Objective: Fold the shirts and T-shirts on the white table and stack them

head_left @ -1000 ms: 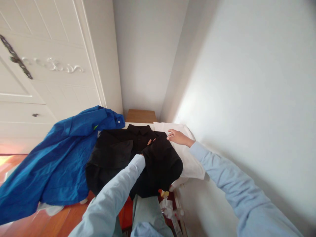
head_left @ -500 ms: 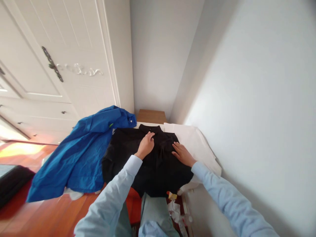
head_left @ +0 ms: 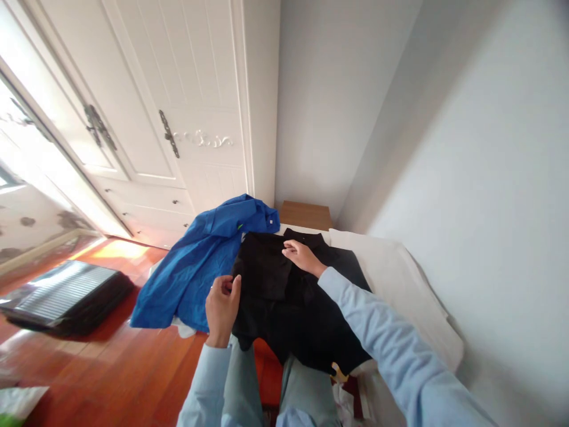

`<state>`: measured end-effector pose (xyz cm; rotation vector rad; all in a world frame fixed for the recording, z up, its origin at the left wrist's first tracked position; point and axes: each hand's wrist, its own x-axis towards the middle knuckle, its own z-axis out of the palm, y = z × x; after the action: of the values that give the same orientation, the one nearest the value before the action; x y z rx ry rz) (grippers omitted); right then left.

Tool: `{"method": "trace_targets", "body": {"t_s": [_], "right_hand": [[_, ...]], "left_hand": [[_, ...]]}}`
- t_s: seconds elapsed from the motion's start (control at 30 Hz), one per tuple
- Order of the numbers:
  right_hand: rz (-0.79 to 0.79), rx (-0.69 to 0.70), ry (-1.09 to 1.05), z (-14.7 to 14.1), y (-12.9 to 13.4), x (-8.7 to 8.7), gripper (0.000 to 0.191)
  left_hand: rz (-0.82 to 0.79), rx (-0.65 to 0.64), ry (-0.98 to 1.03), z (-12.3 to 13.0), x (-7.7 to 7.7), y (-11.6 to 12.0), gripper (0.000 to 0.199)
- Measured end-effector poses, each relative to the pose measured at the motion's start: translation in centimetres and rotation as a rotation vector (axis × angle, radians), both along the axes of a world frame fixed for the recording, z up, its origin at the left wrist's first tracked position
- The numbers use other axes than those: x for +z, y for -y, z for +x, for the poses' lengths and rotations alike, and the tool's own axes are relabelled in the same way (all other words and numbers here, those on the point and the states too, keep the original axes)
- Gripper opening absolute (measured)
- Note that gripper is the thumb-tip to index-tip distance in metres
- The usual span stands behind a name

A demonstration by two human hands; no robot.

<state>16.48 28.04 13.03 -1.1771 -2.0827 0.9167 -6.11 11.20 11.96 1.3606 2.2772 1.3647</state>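
A black collared shirt (head_left: 267, 273) lies spread in front of me, its left part folded inward. By its left edge is my left hand (head_left: 223, 308), fingers curled and thumb apart, with nothing visible between them. Just below the collar, my right hand (head_left: 304, 258) has its fingers and thumb pinched together on the black cloth. A blue garment (head_left: 186, 267) lies to the left of the shirt and hangs over the side. White cloth (head_left: 395, 273) spreads out under and to the right of the black shirt.
A white wardrobe (head_left: 213, 95) stands at the left, and a brown wooden box (head_left: 305, 214) is in the corner by the wall. On the reddish floor lies a dark, ribbed case (head_left: 71, 296). A yellow and white item (head_left: 339, 372) shows below the shirt.
My left hand has left the middle of the shirt for its left edge. My right hand has moved left to below the collar. The shirt's left part is now folded inward; the view has turned left.
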Motion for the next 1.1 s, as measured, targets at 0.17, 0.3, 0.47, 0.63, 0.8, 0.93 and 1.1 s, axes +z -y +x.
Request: {"method": "trace_targets", "body": {"t_s": [0.17, 0.3, 0.47, 0.63, 0.8, 0.93, 1.1], "right_hand": [[-0.131, -0.082, 0.078, -9.8, -4.9, -1.1, 0.032], [-0.142, -0.072, 0.067, -14.3, -6.9, -1.9, 0.037], [-0.143, -0.071, -0.047, -16.1, -7.5, -3.0, 0.047], [-0.181, -0.089, -0.107, -15.4, -7.4, -4.0, 0.051], [-0.223, -0.036, -0.054, -13.3, -7.7, -3.4, 0.053], [-0.271, 0.062, 0.111, -10.3, -7.6, -2.3, 0.071], [-0.41, 0.149, 0.196, -7.4, -7.2, -1.7, 0.076]], "left_hand": [[-0.265, 0.121, -0.033, -0.6, -0.7, 0.9, 0.057], [-0.349, 0.026, -0.102, -2.2, -0.7, -0.5, 0.039], [-0.221, -0.073, 0.277, -5.2, -1.8, -1.1, 0.024], [-0.178, -0.151, 0.822, -7.5, -3.1, -1.0, 0.03], [-0.023, 0.004, 0.385, -6.3, -2.0, -0.1, 0.034], [0.143, -0.265, -0.024, -2.9, -0.3, 0.3, 0.031], [-0.028, -0.704, -0.345, 1.2, -0.8, -0.9, 0.051]]}}
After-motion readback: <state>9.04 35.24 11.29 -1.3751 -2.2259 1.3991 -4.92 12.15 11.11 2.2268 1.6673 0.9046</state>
